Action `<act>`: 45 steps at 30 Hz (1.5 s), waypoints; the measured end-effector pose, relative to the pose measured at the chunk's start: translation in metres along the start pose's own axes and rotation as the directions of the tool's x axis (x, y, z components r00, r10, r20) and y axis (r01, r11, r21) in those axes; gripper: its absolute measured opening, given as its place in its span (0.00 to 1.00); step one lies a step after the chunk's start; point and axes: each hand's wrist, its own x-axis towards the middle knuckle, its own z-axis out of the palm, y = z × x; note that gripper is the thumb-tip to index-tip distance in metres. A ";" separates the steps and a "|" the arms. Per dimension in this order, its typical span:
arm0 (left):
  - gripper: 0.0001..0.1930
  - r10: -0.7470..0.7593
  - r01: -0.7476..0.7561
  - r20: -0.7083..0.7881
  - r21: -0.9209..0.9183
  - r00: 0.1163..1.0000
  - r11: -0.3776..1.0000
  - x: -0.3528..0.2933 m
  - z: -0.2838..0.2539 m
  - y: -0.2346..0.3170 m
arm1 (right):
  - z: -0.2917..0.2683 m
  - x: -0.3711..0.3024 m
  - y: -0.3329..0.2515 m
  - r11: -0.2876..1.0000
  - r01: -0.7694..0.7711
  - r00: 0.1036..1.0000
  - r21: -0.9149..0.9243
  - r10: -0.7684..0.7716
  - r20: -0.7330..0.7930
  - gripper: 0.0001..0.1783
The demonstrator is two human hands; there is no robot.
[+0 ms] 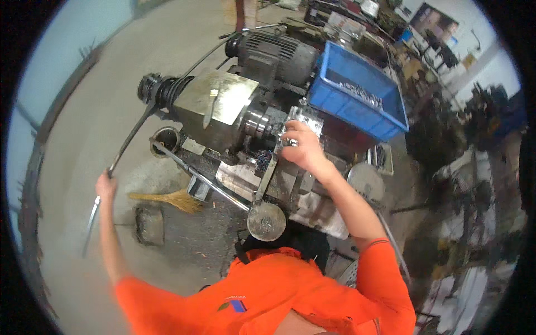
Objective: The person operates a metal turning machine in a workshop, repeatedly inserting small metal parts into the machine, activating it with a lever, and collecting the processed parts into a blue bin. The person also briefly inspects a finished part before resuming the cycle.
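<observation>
We are clasping the long lever (125, 145) in our left hand (104, 184), its grip wrapped fully round the bar. Our right hand (301, 148) is pressing a small metal part (304, 118) at the lathe chuck (257, 123), fingers curled round it. It looks like loading; next calls for steadying. Beyond that grip sits a blue crate (357, 92). Blur is hiding the part's shape.
</observation>
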 end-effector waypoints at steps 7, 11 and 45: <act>0.22 0.023 0.484 0.714 -0.498 0.700 0.720 -0.088 0.133 0.171 | -0.134 -0.162 -0.005 0.823 -0.541 0.840 -0.173 0.518 -0.163 0.17; 0.13 0.364 -0.392 0.477 -0.044 0.800 0.919 -0.128 0.166 0.193 | -0.185 -0.249 -0.028 0.554 -0.828 0.560 -0.082 0.810 -0.174 0.15; 0.15 -0.110 0.455 0.446 -0.820 0.888 0.348 -0.048 0.075 0.240 | -0.104 -0.422 -0.190 -0.210 -0.951 -0.252 0.226 0.952 -0.174 0.12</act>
